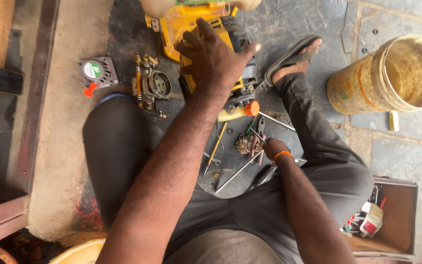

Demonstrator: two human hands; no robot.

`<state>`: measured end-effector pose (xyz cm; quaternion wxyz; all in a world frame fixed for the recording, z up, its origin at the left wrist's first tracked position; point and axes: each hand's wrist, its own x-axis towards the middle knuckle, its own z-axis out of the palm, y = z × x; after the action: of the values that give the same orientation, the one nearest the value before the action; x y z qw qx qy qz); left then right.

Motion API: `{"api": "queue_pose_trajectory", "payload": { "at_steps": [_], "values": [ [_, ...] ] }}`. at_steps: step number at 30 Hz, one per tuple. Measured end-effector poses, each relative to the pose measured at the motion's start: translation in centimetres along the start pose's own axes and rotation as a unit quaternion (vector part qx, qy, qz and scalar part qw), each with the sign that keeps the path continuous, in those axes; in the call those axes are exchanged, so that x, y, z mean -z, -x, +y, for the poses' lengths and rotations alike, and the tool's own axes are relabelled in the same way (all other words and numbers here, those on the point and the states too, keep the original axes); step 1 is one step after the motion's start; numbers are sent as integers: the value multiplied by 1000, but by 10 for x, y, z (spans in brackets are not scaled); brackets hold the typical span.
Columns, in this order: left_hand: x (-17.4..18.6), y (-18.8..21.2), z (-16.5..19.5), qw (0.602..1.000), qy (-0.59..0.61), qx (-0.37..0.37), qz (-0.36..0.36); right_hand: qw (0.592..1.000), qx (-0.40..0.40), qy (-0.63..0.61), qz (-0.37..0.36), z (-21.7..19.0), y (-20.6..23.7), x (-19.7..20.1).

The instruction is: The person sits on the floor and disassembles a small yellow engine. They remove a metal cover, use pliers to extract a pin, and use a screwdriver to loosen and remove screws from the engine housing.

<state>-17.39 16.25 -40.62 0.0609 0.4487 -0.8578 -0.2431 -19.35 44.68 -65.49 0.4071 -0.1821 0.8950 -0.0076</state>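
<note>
Big yellow-and-black small engine point(206, 29) sits on the stone floor point(308, 19) between his knees, left hand point(214, 58) spread flat on top. Right hand point(271, 148) is closed around red-handled pliers point(258, 133) just below it.

Carburettor point(151, 86) left of engine point(211, 54); bucket point(391, 73) far right.

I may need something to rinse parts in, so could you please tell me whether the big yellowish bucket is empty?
Apparently empty: the bucket lies tipped, its open mouth showing only bare stained walls.
</note>
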Motion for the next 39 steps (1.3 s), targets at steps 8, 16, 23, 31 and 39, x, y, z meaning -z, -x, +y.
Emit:
{"api": "queue_pose_trajectory", "payload": {
  "at_steps": [8, 16, 23, 31, 39],
  "values": [
    [-13, -31, -26, 981, 26, -150, -122, 994, -95, 1, -48, 10, -7, -6],
    [-16, -68, -7, 884, -84, -343, -307, 998, 40, -46, 7, -14, -18, 3],
    [1, -32, -20, 944, -96, -248, -196, 985, 149, 16, 85, -50, -24, -1],
    [10, -41, -39, 902, -59, -393, -169, 881, 367, 269, 125, -121, -23, -60],
    [13, -52, -44, 909, -44, -387, -146, 822, 408, 382, 113, -121, -21, -39]
  ]
}}
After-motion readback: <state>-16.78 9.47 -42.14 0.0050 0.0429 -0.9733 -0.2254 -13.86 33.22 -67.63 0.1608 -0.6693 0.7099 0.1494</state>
